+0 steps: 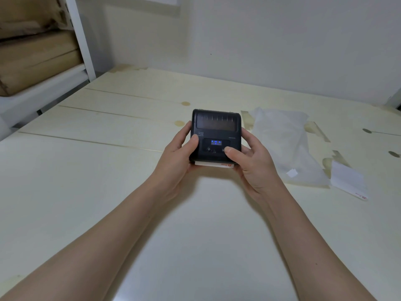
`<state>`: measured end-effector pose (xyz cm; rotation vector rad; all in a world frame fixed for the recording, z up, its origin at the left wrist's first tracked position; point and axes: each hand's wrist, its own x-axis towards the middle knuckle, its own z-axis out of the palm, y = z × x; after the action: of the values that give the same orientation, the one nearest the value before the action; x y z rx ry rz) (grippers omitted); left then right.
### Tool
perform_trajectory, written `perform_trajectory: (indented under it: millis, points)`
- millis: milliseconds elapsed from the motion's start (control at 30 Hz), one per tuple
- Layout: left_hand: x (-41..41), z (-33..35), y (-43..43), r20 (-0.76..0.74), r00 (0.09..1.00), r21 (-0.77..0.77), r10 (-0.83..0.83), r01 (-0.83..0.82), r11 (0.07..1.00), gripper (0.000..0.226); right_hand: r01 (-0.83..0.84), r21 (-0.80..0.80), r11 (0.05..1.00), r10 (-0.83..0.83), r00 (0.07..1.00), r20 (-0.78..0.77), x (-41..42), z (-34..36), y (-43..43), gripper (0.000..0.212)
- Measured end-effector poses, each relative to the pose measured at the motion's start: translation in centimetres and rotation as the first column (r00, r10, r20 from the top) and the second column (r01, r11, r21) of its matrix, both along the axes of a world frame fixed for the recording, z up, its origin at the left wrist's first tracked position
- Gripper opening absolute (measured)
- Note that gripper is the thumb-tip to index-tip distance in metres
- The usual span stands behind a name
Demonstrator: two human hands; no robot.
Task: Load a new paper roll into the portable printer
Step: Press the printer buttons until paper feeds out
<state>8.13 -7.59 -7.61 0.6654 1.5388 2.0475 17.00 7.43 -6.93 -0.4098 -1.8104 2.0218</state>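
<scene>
A black portable printer is held just above the pale table, lid closed, with blue lights lit on its small front display. A strip of white paper with a red mark sticks out of its near edge. My left hand grips the printer's left side, thumb on its top. My right hand grips the right side, and its thumb rests on the button panel next to the display.
A crumpled clear plastic wrapper lies on the table right of the printer. A torn white paper piece with a red mark lies further right. White shelving with brown cardboard boxes stands at the far left.
</scene>
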Motion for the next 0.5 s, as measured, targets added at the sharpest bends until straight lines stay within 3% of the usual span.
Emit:
perform_trajectory:
  millis: [500]
  points:
    - [-0.18,-0.27,0.02,0.034,0.999,-0.023,0.021,-0.020,1.000,0.046,-0.010,0.004,1.000,0.010,1.000,0.003,-0.07,-0.02,0.10,0.061]
